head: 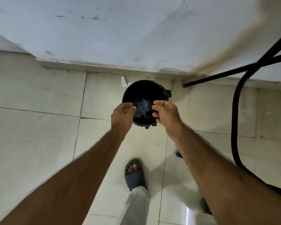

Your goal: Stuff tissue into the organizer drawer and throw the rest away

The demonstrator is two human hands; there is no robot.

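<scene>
Head view: your sandalled foot (134,173) is nearest at six o'clock. Further out, your left hand (122,116) and right hand (166,114) hover loosely curled, holding nothing, over the black bin (133,90); pale tissue (144,106) lies blurred inside. A paper scrap (124,82) sits at eleven o'clock.

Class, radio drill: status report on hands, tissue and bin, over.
Both hands, left hand and right hand, over bin, fingers apart, empty. Pale tissue inside. Paper scrap on floor behind bin.
</scene>
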